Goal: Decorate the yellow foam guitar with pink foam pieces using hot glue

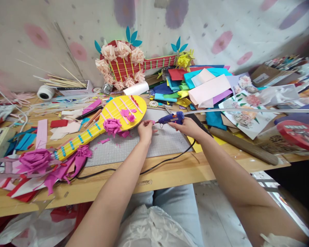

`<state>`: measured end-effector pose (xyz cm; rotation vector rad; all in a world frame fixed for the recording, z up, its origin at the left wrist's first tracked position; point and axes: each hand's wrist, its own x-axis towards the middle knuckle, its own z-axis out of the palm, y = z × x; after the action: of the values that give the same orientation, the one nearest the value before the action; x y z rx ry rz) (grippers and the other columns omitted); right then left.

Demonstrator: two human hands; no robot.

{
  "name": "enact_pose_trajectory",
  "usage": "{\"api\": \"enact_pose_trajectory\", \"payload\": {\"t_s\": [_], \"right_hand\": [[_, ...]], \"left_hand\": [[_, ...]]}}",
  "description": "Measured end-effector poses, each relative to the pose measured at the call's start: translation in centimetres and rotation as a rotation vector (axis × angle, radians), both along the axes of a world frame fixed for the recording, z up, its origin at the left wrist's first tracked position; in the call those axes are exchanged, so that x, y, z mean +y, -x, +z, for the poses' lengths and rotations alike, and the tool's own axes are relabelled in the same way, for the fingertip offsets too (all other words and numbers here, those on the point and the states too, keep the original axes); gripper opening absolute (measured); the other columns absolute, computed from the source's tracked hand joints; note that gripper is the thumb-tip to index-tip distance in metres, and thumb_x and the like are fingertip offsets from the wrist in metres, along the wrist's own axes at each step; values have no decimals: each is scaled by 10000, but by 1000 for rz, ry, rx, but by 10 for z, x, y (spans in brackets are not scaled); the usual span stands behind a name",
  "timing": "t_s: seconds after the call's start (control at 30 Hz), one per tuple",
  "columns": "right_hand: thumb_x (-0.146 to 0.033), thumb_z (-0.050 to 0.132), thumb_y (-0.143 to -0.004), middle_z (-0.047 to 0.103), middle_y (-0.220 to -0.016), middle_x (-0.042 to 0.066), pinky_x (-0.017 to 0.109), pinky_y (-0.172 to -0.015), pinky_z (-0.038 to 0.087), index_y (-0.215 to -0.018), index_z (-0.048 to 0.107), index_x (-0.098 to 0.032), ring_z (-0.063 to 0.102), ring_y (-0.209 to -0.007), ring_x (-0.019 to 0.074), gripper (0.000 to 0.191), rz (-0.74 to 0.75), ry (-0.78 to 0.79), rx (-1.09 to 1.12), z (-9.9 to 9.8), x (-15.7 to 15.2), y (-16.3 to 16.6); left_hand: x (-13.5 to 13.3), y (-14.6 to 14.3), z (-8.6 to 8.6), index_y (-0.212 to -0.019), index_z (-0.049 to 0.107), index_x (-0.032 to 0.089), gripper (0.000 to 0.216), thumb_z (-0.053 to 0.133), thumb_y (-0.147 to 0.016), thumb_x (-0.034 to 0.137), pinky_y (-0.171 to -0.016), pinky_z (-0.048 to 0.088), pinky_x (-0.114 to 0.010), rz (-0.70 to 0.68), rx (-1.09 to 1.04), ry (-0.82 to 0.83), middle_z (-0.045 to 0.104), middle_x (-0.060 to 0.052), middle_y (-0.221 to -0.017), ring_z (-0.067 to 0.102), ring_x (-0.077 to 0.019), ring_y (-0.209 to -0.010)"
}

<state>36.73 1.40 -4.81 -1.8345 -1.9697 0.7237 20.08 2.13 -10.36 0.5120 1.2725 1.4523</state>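
Note:
My right hand (188, 127) grips a blue hot glue gun (173, 118), whose nozzle points left. A long clear glue stick (237, 110) runs out of its back to the right. My left hand (145, 131) pinches a small pink paper piece (153, 122) close to the nozzle tip; whether they touch I cannot tell. Just left of that hand lies a yellow paper guitar (135, 118) with pink strips, blue frets and a magenta paper flower (112, 126). Under both hands is a grey cutting mat (123, 150).
A red paper guitar (127, 65) with pale roses stands at the back. Coloured paper sheets (208, 87) pile up behind the glue gun. A wooden roller (243, 145) and a red-lidded tub (298, 135) are on the right. A black cord (167, 160) crosses the table's front.

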Motion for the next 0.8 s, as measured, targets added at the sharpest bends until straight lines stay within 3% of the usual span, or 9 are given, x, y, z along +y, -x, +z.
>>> {"api": "enact_pose_trajectory", "payload": {"t_s": [0.23, 0.4, 0.53, 0.67, 0.8], "right_hand": [[-584, 574, -753, 543, -481, 17, 264, -500, 381, -589, 613, -163, 500, -467, 130, 453, -19, 60, 58, -1, 2, -11], [-549, 542, -798, 566, -494, 21, 256, -507, 409, -706, 670, -140, 526, -464, 135, 438, -190, -87, 233, -17, 16, -3], [-472, 561, -820, 653, -615, 52, 267, -587, 462, -791, 657, -138, 607, -546, 157, 349, -240, -91, 253, -33, 32, 22], [-443, 541, -844, 687, -707, 99, 313, -690, 488, -792, 641, -147, 661, -692, 214, 317, -210, -92, 129, -44, 40, 43], [-465, 523, -852, 704, -884, 146, 356, -792, 478, -935, 643, -140, 659, -909, 273, 355, -213, -103, 34, -48, 41, 48]], "left_hand": [[1, 6, 9, -667, 561, 142, 104, 614, -704, 61, -634, 584, -263, -3, -108, 63, 600, -14, -730, 626, -111, -748], [-3, 9, 11, -680, 567, 141, 96, 597, -731, 64, -656, 571, -265, -38, -177, 89, 613, -8, -707, 616, -96, -696], [-19, 12, 21, -718, 568, 141, 101, 639, -703, 71, -562, 524, -214, -171, -214, 116, 637, -16, -704, 619, -99, -656], [-38, 25, 43, -762, 560, 148, 170, 699, -671, 108, -535, 502, -206, -359, -217, 75, 658, -23, -714, 639, -114, -657], [-42, 48, 65, -850, 506, 178, 312, 736, -645, 124, -533, 507, -226, -399, -66, -31, 662, -5, -689, 654, -140, -660]]}}
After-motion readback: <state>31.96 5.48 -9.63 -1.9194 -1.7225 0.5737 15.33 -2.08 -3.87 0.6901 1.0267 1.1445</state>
